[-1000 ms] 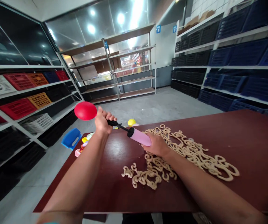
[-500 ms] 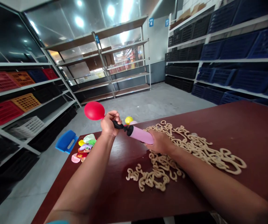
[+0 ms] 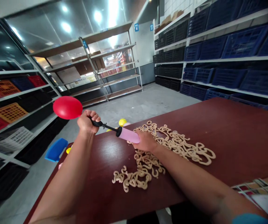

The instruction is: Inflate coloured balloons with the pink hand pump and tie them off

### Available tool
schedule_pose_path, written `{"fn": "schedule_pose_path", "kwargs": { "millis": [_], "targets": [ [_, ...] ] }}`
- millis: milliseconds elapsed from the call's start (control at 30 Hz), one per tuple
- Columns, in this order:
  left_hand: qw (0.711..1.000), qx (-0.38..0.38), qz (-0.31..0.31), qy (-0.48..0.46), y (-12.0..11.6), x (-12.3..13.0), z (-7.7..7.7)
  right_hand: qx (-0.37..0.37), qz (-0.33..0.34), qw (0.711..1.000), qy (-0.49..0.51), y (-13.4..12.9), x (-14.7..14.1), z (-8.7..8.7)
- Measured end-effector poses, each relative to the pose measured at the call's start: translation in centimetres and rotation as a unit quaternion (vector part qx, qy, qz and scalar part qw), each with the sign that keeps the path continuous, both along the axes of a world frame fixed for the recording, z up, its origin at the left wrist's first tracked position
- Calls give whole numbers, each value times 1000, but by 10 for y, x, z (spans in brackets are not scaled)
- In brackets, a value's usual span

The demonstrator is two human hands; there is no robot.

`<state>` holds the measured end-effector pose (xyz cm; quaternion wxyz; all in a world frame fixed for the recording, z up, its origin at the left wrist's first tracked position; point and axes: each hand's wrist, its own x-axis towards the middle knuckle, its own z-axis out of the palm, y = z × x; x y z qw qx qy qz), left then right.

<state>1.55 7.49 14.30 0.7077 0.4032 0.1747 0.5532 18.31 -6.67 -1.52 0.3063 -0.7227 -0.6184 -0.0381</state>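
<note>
A pink hand pump with a black end and black rod is held across the table. My right hand is wrapped round its pink barrel. My left hand is closed round the black handle, and the rod shows between handle and barrel. A red balloon, inflated, sticks out to the left beside my left hand; its neck is hidden in the fingers. Beneath and beyond my right forearm, tan curly rope-like pieces lie in a loose pile.
The dark red table spreads below. Yellow balloons show past its far edge. A blue plastic object stands beyond the left edge. Shelves with blue crates are at right, and red and orange crates at left.
The rod has come out of the pump barrel as my left hand moved away from my right. The red balloon looks larger. The view has turned right, and my left forearm now covers most of the small balloons.
</note>
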Motion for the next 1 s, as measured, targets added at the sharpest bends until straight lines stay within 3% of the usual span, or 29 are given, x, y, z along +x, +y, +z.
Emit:
{"fn": "schedule_pose_path", "kwargs": {
  "millis": [167,300,433,633,733,833,1000],
  "targets": [
    [999,-6,4,38,-29,34,-16,-3,-11,1000,28,-1,-4,0],
    [998,6,28,61,-41,49,-15,-9,-26,999,41,-5,-3,6],
    [994,-2,65,93,-36,44,7,-19,-11,998,52,-7,-4,14],
    [988,18,112,100,-14,13,56,-15,8,998,66,-12,0,19],
    [988,11,119,100,-11,3,67,2,17,997,70,-12,5,15],
    [989,14,114,92,-14,6,58,-1,16,997,81,-10,9,7],
    [993,26,90,76,-29,30,19,4,21,996,89,-4,10,-4]
  ]
}}
